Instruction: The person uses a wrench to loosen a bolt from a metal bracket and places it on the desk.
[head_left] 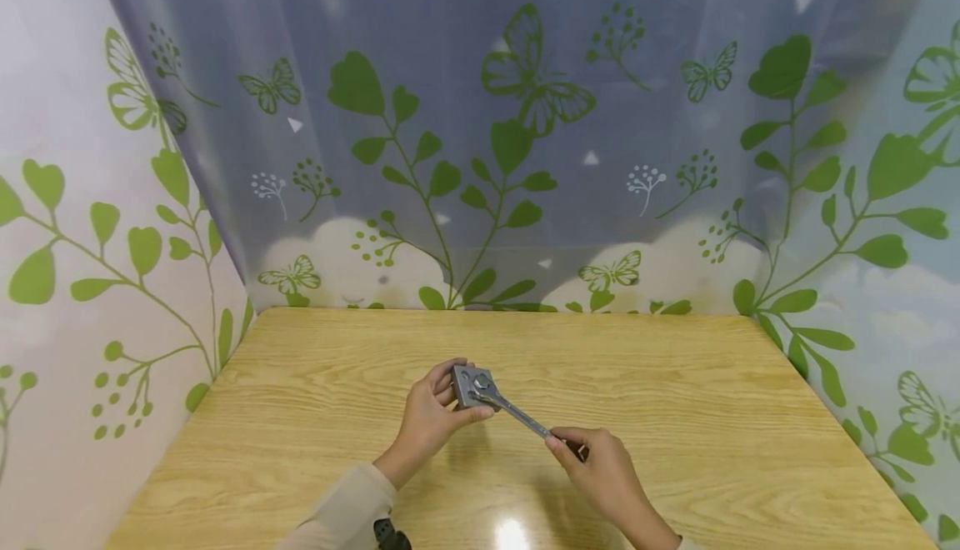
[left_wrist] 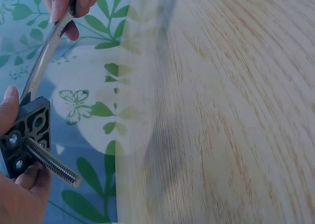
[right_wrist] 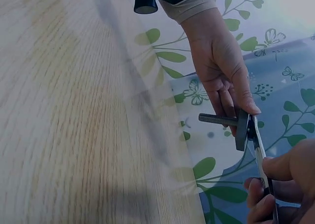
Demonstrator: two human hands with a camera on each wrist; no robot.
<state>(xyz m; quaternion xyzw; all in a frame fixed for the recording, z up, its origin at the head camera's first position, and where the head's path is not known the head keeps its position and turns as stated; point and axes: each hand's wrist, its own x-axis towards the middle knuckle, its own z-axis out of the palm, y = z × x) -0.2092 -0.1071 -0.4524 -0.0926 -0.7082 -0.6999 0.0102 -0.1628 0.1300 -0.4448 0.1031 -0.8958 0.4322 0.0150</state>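
Observation:
My left hand (head_left: 427, 422) grips a small grey square plate (head_left: 462, 395) by its edges, thumb on the near side and fingers behind. A bolt runs through the plate; its hex head (head_left: 482, 382) faces up in the head view. The threaded shank (left_wrist: 53, 163) sticks out of the plate's other face, beside several holes and recesses, in the left wrist view. With thumb and curled fingers, my right hand (head_left: 602, 468) holds the far end of a silver wrench (head_left: 521, 417). The wrench's other end sits at the bolt head, slanting down to the right.
Both hands are held over a light wood-grain table (head_left: 315, 367). Behind it hangs a curtain (head_left: 645, 225) printed with green leaves and butterflies, and similar printed sheets flank both sides. A dark strap (head_left: 390, 535) is on the left wrist.

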